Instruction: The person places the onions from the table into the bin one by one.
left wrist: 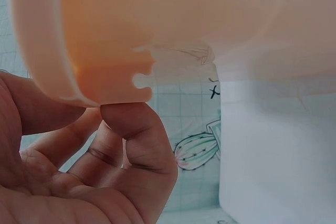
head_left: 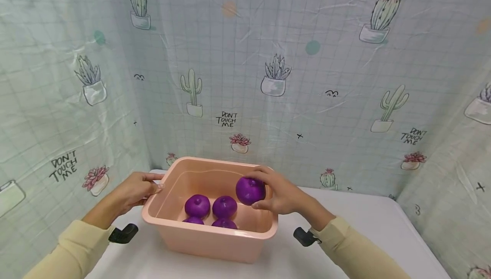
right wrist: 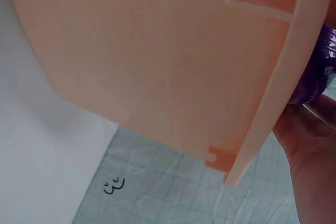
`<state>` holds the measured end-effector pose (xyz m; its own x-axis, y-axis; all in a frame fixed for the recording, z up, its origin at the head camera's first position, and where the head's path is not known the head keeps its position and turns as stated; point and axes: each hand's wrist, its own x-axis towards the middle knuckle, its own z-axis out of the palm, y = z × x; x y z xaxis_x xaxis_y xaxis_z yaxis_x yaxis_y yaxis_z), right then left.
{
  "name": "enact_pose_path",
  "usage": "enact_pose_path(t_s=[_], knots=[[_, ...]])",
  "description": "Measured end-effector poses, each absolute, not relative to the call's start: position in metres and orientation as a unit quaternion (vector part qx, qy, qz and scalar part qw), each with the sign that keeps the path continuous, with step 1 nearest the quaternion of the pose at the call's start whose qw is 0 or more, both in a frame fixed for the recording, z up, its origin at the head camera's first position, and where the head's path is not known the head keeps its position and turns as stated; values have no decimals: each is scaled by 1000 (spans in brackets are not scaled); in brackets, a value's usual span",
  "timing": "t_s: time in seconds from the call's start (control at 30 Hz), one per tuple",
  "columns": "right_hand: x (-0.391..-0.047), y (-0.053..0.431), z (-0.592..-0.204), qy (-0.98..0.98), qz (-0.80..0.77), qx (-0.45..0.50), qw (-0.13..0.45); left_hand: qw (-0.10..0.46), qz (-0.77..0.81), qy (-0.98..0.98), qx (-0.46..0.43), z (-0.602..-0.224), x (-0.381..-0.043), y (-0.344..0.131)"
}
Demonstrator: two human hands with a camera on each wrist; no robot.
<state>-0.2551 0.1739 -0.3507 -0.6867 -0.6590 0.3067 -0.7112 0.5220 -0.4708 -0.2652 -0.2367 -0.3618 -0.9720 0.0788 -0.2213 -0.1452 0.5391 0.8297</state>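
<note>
A peach-pink plastic bin (head_left: 209,245) stands on the white table. My left hand (head_left: 132,191) pinches its left rim, thumb and fingertips meeting at the lip in the left wrist view (left wrist: 121,166). At the right side, my right hand (head_left: 281,191) grips a round, glossy purple ball (head_left: 250,191) with a small nub on top, thumb below and fingers over it. It is held higher than the other balls, within the rim. Several similar purple balls (head_left: 197,205) lie on the bin's floor, the front ones partly hidden by the near wall. The right wrist view mostly shows the bin's outer side (right wrist: 147,61).
The white table (head_left: 345,223) extends to the right of the bin. A cactus-print sheet (head_left: 238,57) hangs behind and at both sides, close to the table's back edge. Black wrist mounts (head_left: 123,233) sit at both sleeves.
</note>
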Motion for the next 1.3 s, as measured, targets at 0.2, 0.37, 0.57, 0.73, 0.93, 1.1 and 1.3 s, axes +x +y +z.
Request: enact_pose_path(t_s=[0.2, 0.37, 0.57, 0.73, 0.93, 1.1, 1.3], knots=[[-258, 167, -352, -884, 255, 390, 39, 117, 475, 872, -19, -364, -265, -236], [-262, 162, -354, -888, 226, 400, 32, 116, 471, 874, -17, -363, -266, -235], [-266, 159, -357, -887, 206, 411, 34, 120, 473, 873, -16, -363, -264, -234], [-267, 159, -358, -888, 197, 414, 23, 123, 474, 872, -16, -362, -264, -232], [-267, 160, -357, -899, 171, 402, -8, 122, 468, 875, -12, -362, -266, -230], [-270, 156, -355, -903, 121, 411, -23, 118, 458, 881, -11, -360, -265, -232], [-273, 148, -356, -900, 79, 426, -42, 124, 452, 883, -12, -358, -265, -234]])
